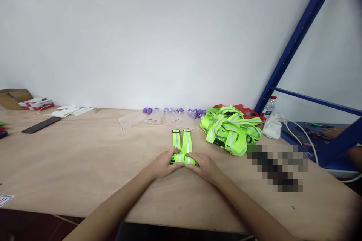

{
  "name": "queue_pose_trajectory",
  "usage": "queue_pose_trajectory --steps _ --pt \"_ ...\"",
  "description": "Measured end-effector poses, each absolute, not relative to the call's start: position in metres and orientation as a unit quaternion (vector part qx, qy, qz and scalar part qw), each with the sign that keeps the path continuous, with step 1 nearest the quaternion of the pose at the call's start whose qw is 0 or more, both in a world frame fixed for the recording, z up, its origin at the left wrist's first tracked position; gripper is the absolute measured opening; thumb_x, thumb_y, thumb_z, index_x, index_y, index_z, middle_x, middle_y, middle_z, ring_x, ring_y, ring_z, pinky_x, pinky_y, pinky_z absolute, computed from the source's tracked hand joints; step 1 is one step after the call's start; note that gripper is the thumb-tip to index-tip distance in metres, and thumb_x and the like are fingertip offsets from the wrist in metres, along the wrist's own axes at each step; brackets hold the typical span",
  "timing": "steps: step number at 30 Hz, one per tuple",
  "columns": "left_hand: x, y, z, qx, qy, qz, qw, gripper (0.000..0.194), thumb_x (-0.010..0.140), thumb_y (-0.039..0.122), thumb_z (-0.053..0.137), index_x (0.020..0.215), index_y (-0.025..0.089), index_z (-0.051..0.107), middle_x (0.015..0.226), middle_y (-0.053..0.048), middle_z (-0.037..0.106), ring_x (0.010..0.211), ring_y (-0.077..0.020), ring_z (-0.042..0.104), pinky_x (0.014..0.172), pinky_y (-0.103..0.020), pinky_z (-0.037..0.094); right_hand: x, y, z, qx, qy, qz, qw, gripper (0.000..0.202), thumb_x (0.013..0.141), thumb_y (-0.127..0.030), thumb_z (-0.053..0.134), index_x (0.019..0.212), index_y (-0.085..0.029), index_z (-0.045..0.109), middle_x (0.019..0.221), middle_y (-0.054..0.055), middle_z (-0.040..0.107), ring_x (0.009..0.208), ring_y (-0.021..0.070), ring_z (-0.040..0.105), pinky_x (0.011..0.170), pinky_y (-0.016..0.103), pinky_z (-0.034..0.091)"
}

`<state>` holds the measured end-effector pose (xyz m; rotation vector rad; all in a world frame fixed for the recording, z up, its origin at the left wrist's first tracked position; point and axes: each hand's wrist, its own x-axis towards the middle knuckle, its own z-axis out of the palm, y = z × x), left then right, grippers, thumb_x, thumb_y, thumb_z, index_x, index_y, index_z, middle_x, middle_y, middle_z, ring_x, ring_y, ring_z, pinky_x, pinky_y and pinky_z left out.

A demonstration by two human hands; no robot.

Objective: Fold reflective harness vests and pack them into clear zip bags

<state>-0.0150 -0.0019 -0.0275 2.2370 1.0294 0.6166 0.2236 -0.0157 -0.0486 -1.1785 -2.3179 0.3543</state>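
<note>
On the wooden table, a neon yellow-green reflective strap (186, 144) with silver stripes lies partly folded in front of me. Two of its ends point away from me, each with a black buckle. My left hand (164, 162) grips the near folded bundle from the left, thumb and fingers closed on it. From the other side my right hand (205, 165) pinches the same bundle. Part of the folded strap is hidden under my fingers. To the right lies a tangled heap of similar reflective straps (230, 128) with black buckles.
Clear plastic bags (131, 119) and purple pieces (197, 113) line the wall. Behind the heap is red material (246, 110), beside a bottle (268, 107) and white power strip (273, 128). A dark flat bar (41, 124) lies left; a blue frame (296, 37) stands right. Another person's hand (333, 133) shows there.
</note>
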Motion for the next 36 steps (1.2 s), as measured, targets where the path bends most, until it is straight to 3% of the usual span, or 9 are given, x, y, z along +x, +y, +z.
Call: queue_pose_trajectory --steps 6,11,17,22,25,28,31,36 --pt "-0.008 0.012 -0.026 0.809 0.43 0.265 0.301 0.042 0.091 0.057 0.054 0.105 0.018 0.058 0.103 -0.007 0.07 0.093 -0.0247 0.064 0.081 -0.034 0.048 0.216 -0.011 -0.052 -0.465 -0.821 0.122 0.308 0.033 0.098 -0.042 0.05 0.117 -0.018 0.061 0.109 0.013 0.072 0.102 0.0283 0.067 0.089 0.04 0.051" --pt "0.005 0.024 -0.023 0.777 0.455 0.319 0.298 0.049 0.098 0.058 0.035 0.071 0.019 0.05 0.069 0.0 0.057 0.067 -0.0167 0.053 0.064 -0.027 0.038 0.212 -0.008 -0.051 -0.485 -0.794 0.146 0.336 0.029 0.098 -0.041 0.047 0.113 -0.021 0.06 0.105 0.009 0.072 0.097 0.0261 0.067 0.084 0.037 0.051" --pt "0.019 0.032 -0.016 0.769 0.523 0.299 0.213 0.044 0.099 0.05 0.034 0.072 0.021 0.053 0.061 -0.001 0.055 0.061 -0.0177 0.05 0.058 -0.028 0.028 0.21 -0.007 -0.045 -0.494 -0.76 0.206 0.368 0.034 0.101 -0.049 0.038 0.097 -0.022 0.06 0.085 0.002 0.068 0.077 0.0209 0.064 0.071 0.03 0.049" --pt "0.03 0.043 -0.019 0.754 0.57 0.268 0.186 0.053 0.099 0.05 0.034 0.06 0.02 0.054 0.059 -0.004 0.059 0.058 -0.0182 0.052 0.056 -0.03 0.024 0.214 0.0 -0.048 -0.494 -0.758 0.183 0.384 0.043 0.102 -0.05 0.036 0.076 -0.021 0.056 0.077 0.003 0.062 0.077 0.0206 0.06 0.073 0.031 0.048" --pt "0.033 0.048 -0.026 0.747 0.581 0.262 0.19 0.054 0.099 0.046 0.036 0.056 0.019 0.055 0.058 -0.006 0.059 0.059 -0.0191 0.055 0.057 -0.03 0.029 0.216 0.006 -0.053 -0.478 -0.767 0.177 0.389 0.042 0.102 -0.048 0.037 0.081 -0.021 0.06 0.09 0.007 0.066 0.089 0.0224 0.062 0.082 0.034 0.049" --pt "0.034 0.048 -0.031 0.755 0.568 0.272 0.182 0.045 0.099 0.039 0.037 0.066 0.019 0.061 0.077 -0.009 0.066 0.08 -0.0217 0.062 0.07 -0.03 0.04 0.217 0.008 -0.055 -0.473 -0.769 0.191 0.386 0.036 0.102 -0.044 0.039 0.091 -0.02 0.063 0.099 0.009 0.068 0.096 0.023 0.063 0.087 0.035 0.049" --pt "0.033 0.047 -0.032 0.77 0.541 0.286 0.178 0.035 0.1 0.033 0.037 0.085 0.02 0.065 0.101 -0.01 0.067 0.102 -0.0231 0.061 0.087 -0.032 0.043 0.217 0.007 -0.053 -0.485 -0.774 0.186 0.362 0.035 0.102 -0.041 0.039 0.088 -0.02 0.062 0.091 0.007 0.069 0.089 0.0228 0.064 0.082 0.035 0.05" --pt "0.016 0.043 -0.025 0.814 0.474 0.256 0.216 0.038 0.101 0.042 0.036 0.095 0.021 0.068 0.099 -0.008 0.072 0.098 -0.0238 0.065 0.088 -0.033 0.047 0.217 0.003 -0.051 -0.5 -0.773 0.162 0.356 0.022 0.101 -0.038 0.044 0.103 -0.023 0.059 0.097 0.004 0.072 0.091 0.0213 0.067 0.077 0.031 0.05"
